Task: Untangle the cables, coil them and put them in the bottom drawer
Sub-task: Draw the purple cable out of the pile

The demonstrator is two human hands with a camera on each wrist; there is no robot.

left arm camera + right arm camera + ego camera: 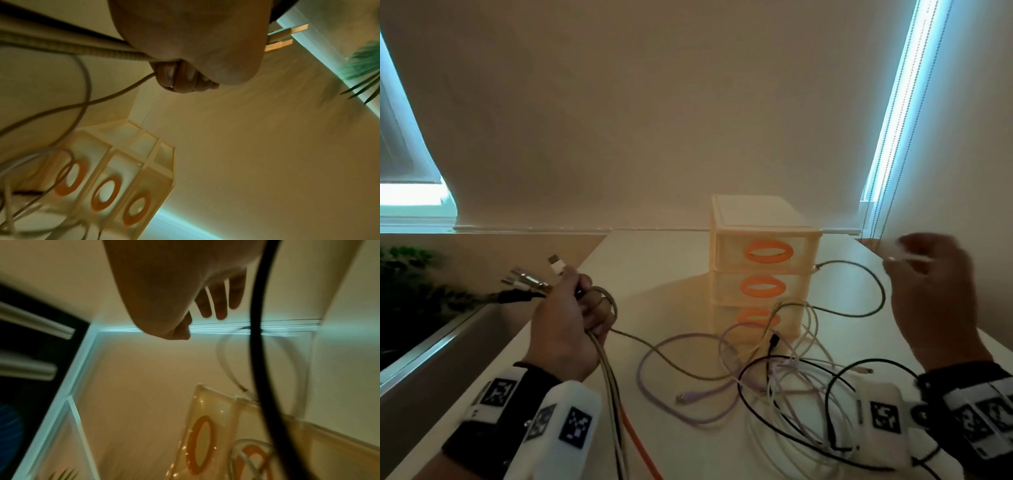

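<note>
Nearest to us, the left hand (566, 325) is raised over the near left part of the desk (661, 267). Its fingers (172, 76) are curled tight round a bundle of cable ends (541, 281), whose plugs fan out past the thumb toward the left. We judge this grip serves to keep the sorted ends together while the lengths are worked free. From under the fist, a braided beige cable (609, 394) and an orange cable (637, 442) run down toward the near edge of the desk.

Beyond that, the tangle of cables (784, 383) lies on the desk in front of the drawer unit: a lilac cable (654, 356), a black cable (756, 404) and white loops crossing one another. Nothing there is coiled yet.

The right hand (935, 298) is lifted at the right, blurred. In the head view it appears to hold something pale between thumb and fingertips; in the wrist view the fingers (220, 305) look straight and spread. We cannot tell whether it holds anything. A dark loop of cable (873, 287) hangs between it and the unit.

Farther back stands the drawer unit (763, 267), three drawers with orange handles. The bottom drawer (756, 318) is closed, with cable strands across its front. We judge the task at the untangling stage; those strands must be cleared before the drawer opens.
</note>
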